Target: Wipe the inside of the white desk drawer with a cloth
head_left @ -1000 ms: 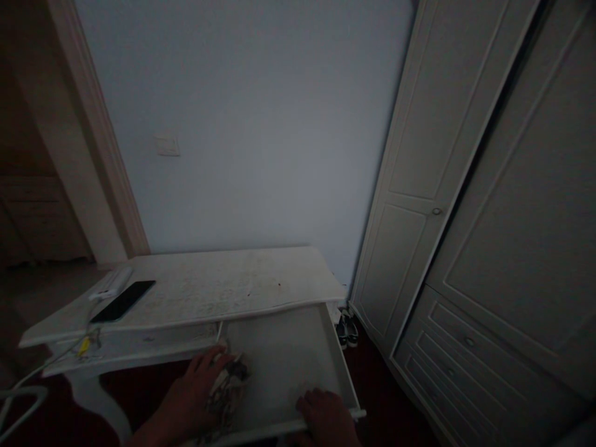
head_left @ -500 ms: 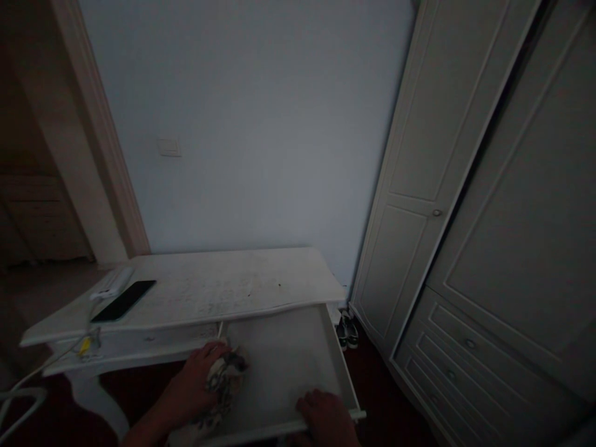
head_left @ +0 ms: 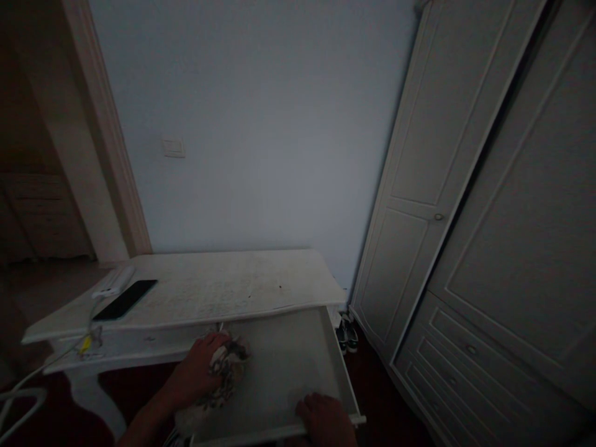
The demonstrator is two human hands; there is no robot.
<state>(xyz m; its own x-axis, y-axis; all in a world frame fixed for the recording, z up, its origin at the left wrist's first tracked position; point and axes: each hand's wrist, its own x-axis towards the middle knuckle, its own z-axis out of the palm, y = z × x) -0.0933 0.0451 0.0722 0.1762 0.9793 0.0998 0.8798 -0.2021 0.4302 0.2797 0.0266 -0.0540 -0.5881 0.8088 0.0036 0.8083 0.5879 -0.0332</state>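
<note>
A white drawer [head_left: 279, 366] is pulled out of a white desk [head_left: 261, 279]. At the drawer's left side, my left hand [head_left: 205, 366] is closed on a patterned cloth [head_left: 228, 369], which hangs down over the drawer's left wall. My right hand [head_left: 326, 417] grips the drawer's front panel [head_left: 261, 433] near its right end, with the fingers curled over the top edge. The thumb's side of that hand is hidden.
A dark phone [head_left: 125, 300] and a white power strip [head_left: 114, 282] with a cord lie at the desk's left. To the right stands a white wardrobe [head_left: 414, 248]. Shoes [head_left: 347, 335] sit on the dark red floor between desk and wardrobe.
My left hand with the cloth has moved slightly up and farther back along the drawer's left side. My right hand stays on the drawer front. The view has shifted slightly.
</note>
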